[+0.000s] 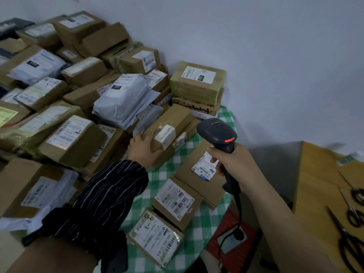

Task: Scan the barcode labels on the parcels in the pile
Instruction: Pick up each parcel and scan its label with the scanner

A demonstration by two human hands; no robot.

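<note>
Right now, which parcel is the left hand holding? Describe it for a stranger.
On the green checked tablecloth, look at the right edge of the big pile. The left hand holds a tilted brown box there; unlike its neighbours, its white label folds over a corner.

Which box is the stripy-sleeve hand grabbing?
The long brown box with a white label folded over its corner; the left hand grips its end; others lie untouched.
</note>
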